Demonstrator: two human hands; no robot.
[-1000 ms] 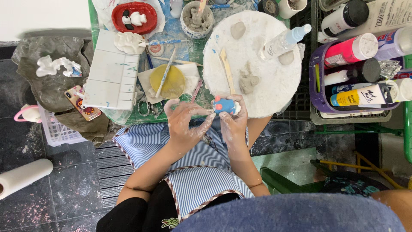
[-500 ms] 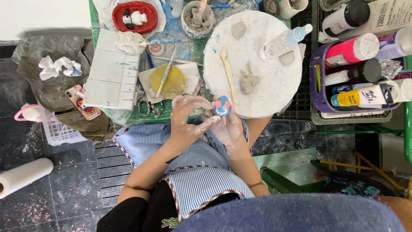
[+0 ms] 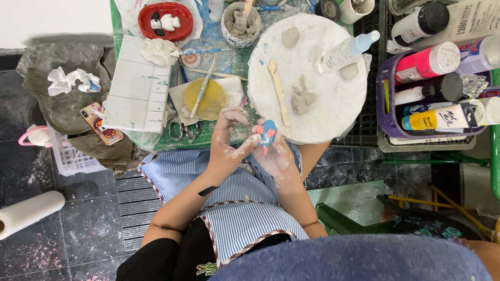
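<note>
Item: small blue figure (image 3: 269, 131) with a pink patch, held above the lap at the near rim of the white round board (image 3: 333, 112). It sits upright, its long axis running roughly toward and away from the wearer, the pink end apparently nearest the board; the detail is too small to be sure.

Right hand (image 3: 278, 158): clay-dusted, cupped beneath and behind the figure, fingers curled partway closed around its lower end. This hand carries the piece.

Left hand (image 3: 226, 143): also clay-dusted, half open, fingers spread. Its thumb reaches across from the left and meets the figure's side; the other fingers stand clear of it. The figure lies to the right of this hand, just beside the palm, so the left hand works while the right one supports.

On the board: a grey clay lump (image 3: 301, 99) near the middle, a wooden modelling stick (image 3: 278, 91) lying lengthwise beside it, a clear spray bottle (image 3: 346, 52) tilted across the far edge.

To the left of the hands: a yellow disc (image 3: 204, 99) with a brush (image 3: 202, 87) laid over it, a white rectangular palette (image 3: 138, 91), a red dish (image 3: 165, 21).

To the right: a purple basket (image 3: 384, 109) of paint bottles, well apart from both hands.

Below: a blue-striped apron (image 3: 245, 208) over the lap.
</note>
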